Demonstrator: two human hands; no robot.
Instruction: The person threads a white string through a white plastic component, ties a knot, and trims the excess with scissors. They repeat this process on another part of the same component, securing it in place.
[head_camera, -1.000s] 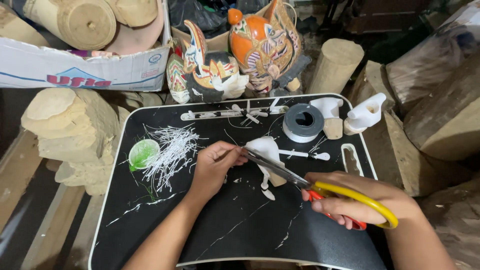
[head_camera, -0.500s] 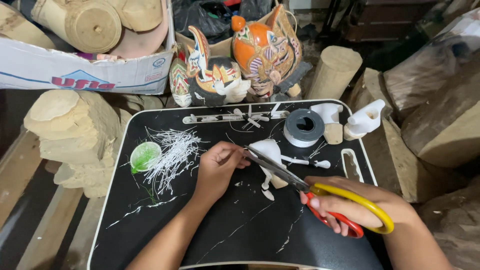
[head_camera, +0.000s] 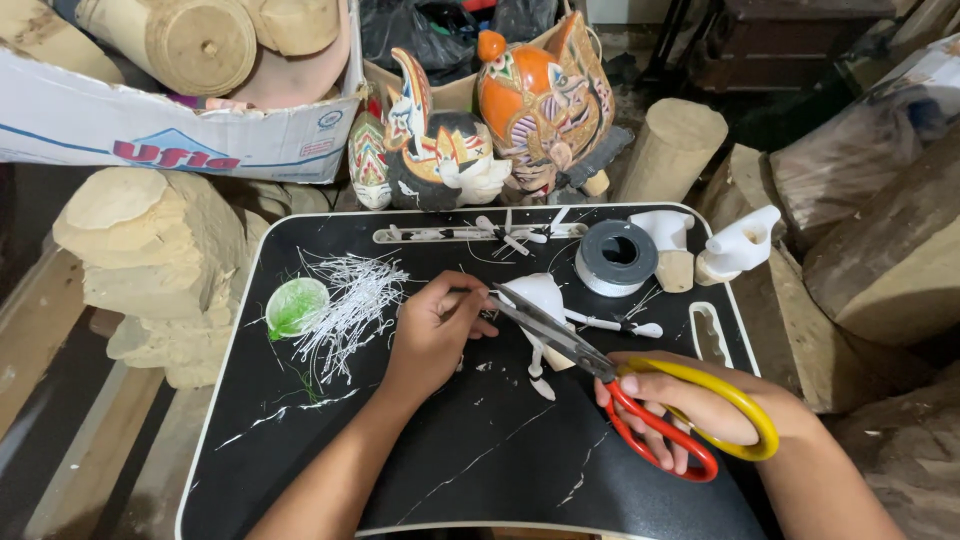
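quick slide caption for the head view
Right hand works red-and-yellow scissors toward a thin strip pinched by the left hand over a black tray.

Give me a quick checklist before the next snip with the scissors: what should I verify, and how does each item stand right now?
1. Right hand grips the scissors by the red and yellow handles: ok.
2. Blades parted: ok, tips slightly open near the left fingers.
3. Left hand pinches a thin white strand: ok, though the strand is small.
4. Strand lying between the blades: cannot tell.
5. Left fingertips away from the blade tips: not ok, they sit very close.
6. Pile of cut white strands and green lid apart from the cut on the black tray: ok.
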